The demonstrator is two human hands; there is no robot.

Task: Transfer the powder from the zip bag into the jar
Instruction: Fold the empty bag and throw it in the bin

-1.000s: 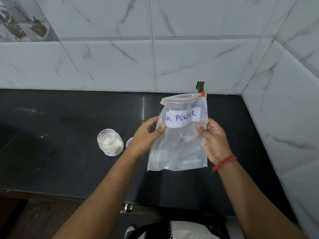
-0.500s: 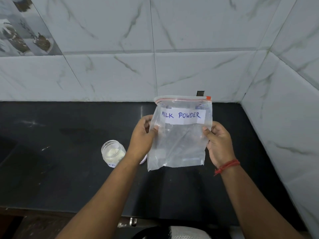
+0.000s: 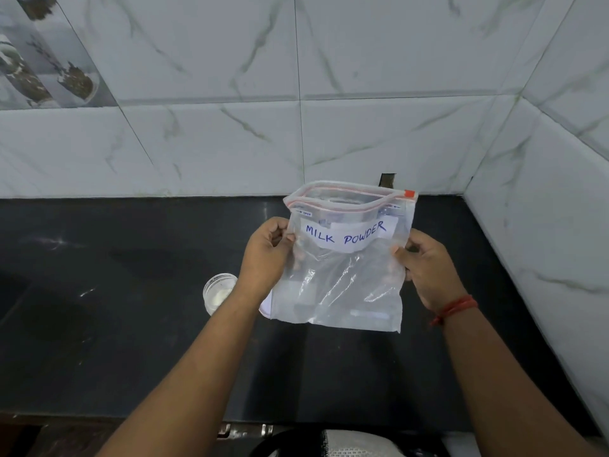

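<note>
The left hand (image 3: 265,250) and right hand (image 3: 425,263) are pinching the near-empty, open-mouthed zip bag (image 3: 342,275) upright above the counter, the powder-holding jar (image 3: 218,291) sitting at nine o'clock, so pouring is looking practically finished.

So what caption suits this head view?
Both hands, left and right, hold an open bag above the counter, jar beside.

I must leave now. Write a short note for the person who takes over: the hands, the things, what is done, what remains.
Left hand pinches the left edge of the zip bag; right hand pinches its right edge.
The bag, labelled MILK POWDER, is held upright above the counter, mouth open, and looks nearly empty.
The jar stands uncapped on the counter, left of the bag, with white powder inside.
Left: check the bag for leftover powder.
</note>
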